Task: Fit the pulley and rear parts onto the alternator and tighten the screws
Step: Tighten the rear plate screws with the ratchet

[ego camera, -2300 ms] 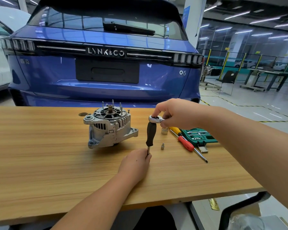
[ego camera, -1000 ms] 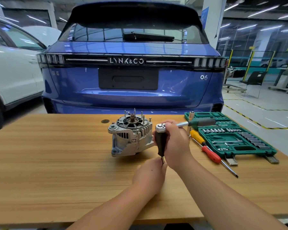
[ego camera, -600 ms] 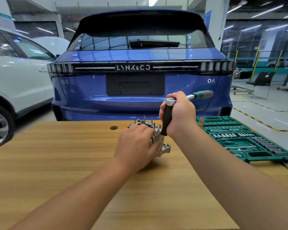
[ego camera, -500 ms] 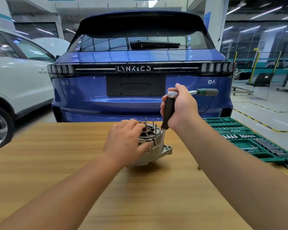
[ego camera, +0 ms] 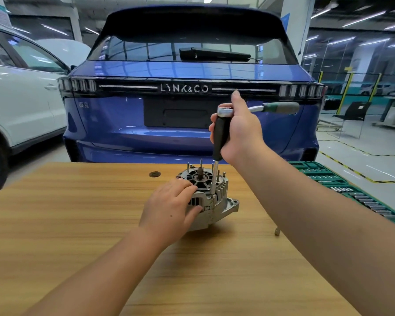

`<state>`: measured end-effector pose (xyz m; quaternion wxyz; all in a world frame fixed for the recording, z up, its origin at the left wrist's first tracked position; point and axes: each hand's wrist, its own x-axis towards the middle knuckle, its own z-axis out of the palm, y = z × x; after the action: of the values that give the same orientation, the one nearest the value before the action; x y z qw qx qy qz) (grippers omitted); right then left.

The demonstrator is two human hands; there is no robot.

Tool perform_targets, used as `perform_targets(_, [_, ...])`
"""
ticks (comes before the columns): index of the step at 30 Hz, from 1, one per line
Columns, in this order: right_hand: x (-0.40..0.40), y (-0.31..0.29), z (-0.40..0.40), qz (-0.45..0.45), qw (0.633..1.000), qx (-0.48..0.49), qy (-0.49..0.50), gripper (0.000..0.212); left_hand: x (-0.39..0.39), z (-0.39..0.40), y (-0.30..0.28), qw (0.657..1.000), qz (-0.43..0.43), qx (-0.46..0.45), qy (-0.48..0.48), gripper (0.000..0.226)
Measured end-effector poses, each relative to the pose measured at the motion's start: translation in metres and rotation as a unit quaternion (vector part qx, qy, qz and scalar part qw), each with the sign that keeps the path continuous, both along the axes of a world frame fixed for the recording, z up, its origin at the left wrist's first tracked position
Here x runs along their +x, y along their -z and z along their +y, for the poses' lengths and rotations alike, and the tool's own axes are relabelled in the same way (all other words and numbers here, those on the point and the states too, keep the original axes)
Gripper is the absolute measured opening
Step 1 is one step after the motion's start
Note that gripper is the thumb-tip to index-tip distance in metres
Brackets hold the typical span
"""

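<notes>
Head view: green case (ego camera: pixel 324 173) apparently holds sockets (ego camera: pixel 366 202).

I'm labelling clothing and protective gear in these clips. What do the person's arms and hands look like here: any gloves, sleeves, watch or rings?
Both are bare. The left hand and right hand wear no gloves, and no ring shows on the fingers in view. Both forearms are uncovered up to the picture's edge: no sleeve, watch, bracelet or wristband shows. One small dark spot marks the back of the left hand.

Near our fingers (ego camera: pixel 193 190) we see a silver-grey alternator (ego camera: pixel 211 201) with a black centre on a striped light-wood surface (ego camera: pixel 78 224), a black-handled driver (ego camera: pixel 219 137), a green socket case (ego camera: pixel 351 192), and a blue car (ego camera: pixel 187 124) beyond.
</notes>
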<state>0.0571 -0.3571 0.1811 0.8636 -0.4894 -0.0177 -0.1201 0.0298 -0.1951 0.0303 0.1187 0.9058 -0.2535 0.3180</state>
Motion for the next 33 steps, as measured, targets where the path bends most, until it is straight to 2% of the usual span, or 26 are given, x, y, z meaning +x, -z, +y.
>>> perform_targets(5, [0.003, 0.004, 0.003, -0.011, 1.0, -0.01, -0.019, 0.038, 0.0, -0.001, -0.001, 1.0, 0.016, -0.004, -0.001, 0.048])
perform_targets(8, [0.002, 0.008, 0.006, -0.054, 0.998, -0.032, -0.012, 0.036, 0.0, -0.001, -0.004, 0.999, 0.039, 0.014, -0.015, 0.053])
perform_targets(11, [0.003, 0.014, 0.004, -0.144, 0.98, -0.132, 0.037, 0.023, 0.008, -0.01, -0.022, 0.993, 0.087, 0.067, -0.04, 0.06])
perform_targets(13, [0.003, 0.019, 0.003, -0.217, 0.949, -0.217, 0.072, 0.017, 0.015, -0.022, -0.042, 0.989, 0.127, 0.079, -0.018, 0.053])
perform_targets(15, [0.003, 0.02, 0.0, -0.285, 0.9, -0.306, 0.121, 0.016, 0.023, -0.034, -0.057, 0.978, 0.204, 0.041, 0.02, 0.032])
perform_targets(18, [0.004, 0.016, -0.008, -0.371, 0.782, -0.471, 0.168, 0.017, 0.034, -0.043, -0.066, 0.952, 0.302, -0.014, 0.048, 0.016])
perform_targets(20, [0.002, 0.01, -0.011, -0.368, 0.693, -0.598, 0.164, 0.02, 0.041, -0.043, -0.066, 0.941, 0.332, -0.025, 0.055, 0.009])
perform_targets(23, [-0.003, -0.003, -0.011, -0.321, 0.562, -0.745, 0.161, 0.041, 0.048, -0.044, -0.067, 0.927, 0.367, -0.042, 0.069, 0.007])
perform_targets(25, [-0.009, -0.015, -0.01, -0.289, 0.515, -0.791, 0.16, 0.046, 0.05, -0.046, -0.066, 0.921, 0.379, -0.061, 0.069, 0.009])
perform_targets(26, [-0.011, -0.021, -0.01, -0.274, 0.505, -0.802, 0.162, 0.044, 0.051, -0.047, -0.065, 0.922, 0.375, -0.067, 0.07, 0.01])
perform_targets(28, [-0.011, -0.035, -0.009, -0.224, 0.504, -0.819, 0.156, 0.041, 0.05, -0.052, -0.063, 0.927, 0.363, -0.062, 0.075, 0.012])
perform_targets(29, [-0.01, -0.042, -0.007, -0.189, 0.518, -0.822, 0.14, 0.041, 0.049, -0.054, -0.064, 0.929, 0.358, -0.056, 0.077, 0.012])
perform_targets(30, [-0.008, -0.048, -0.006, -0.15, 0.547, -0.815, 0.118, 0.038, 0.048, -0.056, -0.064, 0.931, 0.355, -0.047, 0.077, 0.013])
perform_targets(31, [-0.007, -0.054, -0.006, -0.106, 0.598, -0.789, 0.09, 0.033, 0.047, -0.057, -0.065, 0.932, 0.352, -0.038, 0.075, 0.015])
perform_targets(33, [-0.007, -0.06, -0.007, 0.002, 0.764, -0.646, -0.003, 0.02, 0.047, -0.057, -0.068, 0.933, 0.354, -0.024, 0.065, 0.019])
